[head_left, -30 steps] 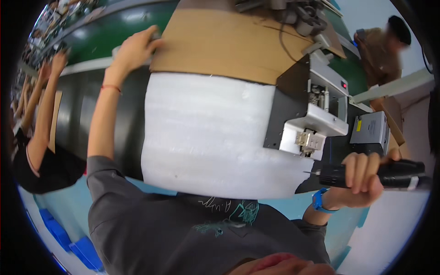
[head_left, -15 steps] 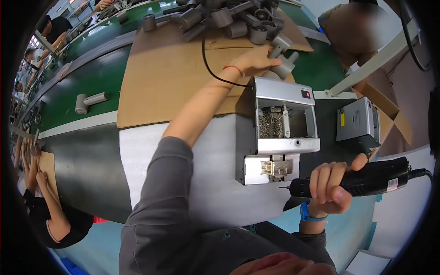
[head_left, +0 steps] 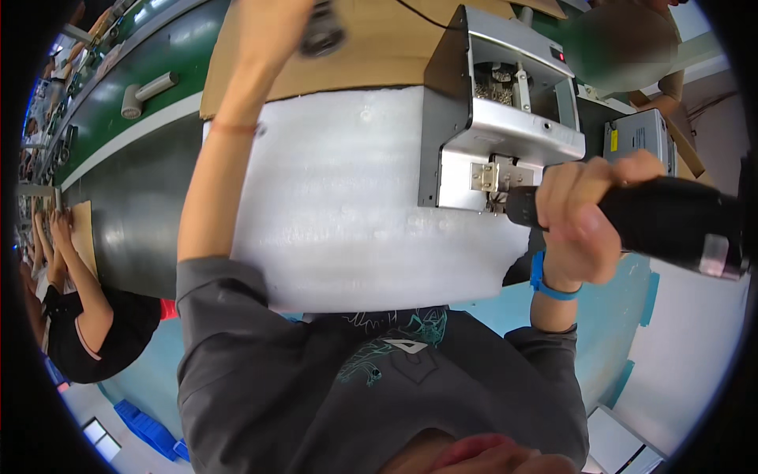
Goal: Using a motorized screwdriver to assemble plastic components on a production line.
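Observation:
My right hand (head_left: 580, 225) is wrapped round a black electric screwdriver (head_left: 671, 217) with a cord at its rear. The driver's front end is at the pickup block (head_left: 499, 175) of a silver-and-black screw feeder (head_left: 505, 118); its tip is hard to make out there. Loose screws (head_left: 493, 85) lie in the feeder's tray. At the top edge, my left hand (head_left: 272, 28), partly cut off and smeared by motion, holds a grey cylindrical part (head_left: 322, 31) above the cardboard. Its fingers are mostly hidden.
A white foam sheet (head_left: 339, 197) covers the bench before me, with cardboard (head_left: 379, 59) beyond it. A grey T-shaped part (head_left: 142, 95) lies on the green belt at left. A second metal box (head_left: 636, 134) stands right of the feeder. Co-workers sit left and far right.
My left hand has come left and back from the parts pile, carrying a grey part. My right hand has brought the screwdriver to the feeder's pickup block. The whole view has shifted.

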Tool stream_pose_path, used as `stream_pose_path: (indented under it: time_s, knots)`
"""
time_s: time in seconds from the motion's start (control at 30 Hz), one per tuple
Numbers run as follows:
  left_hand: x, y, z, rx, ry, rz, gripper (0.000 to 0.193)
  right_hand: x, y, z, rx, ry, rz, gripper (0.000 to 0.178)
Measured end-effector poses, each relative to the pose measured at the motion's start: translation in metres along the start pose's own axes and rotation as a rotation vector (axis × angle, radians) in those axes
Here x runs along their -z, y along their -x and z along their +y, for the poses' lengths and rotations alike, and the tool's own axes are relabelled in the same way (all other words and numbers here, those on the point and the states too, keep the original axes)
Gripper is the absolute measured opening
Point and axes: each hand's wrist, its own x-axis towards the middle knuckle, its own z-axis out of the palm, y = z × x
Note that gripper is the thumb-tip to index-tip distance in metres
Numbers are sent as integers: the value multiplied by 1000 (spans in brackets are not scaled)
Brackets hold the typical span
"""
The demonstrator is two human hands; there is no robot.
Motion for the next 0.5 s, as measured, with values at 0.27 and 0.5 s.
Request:
stream_pose_path:
  time_s: [0.27, 0.5]
  knots:
    - [29, 153, 52, 172, 500, -230, 34, -11, -2, -20, -239, -265, 35, 38]
    - [-14, 201, 36, -106, 395, -190, 48, -13, -16, -68, -21, -504, -98, 21]
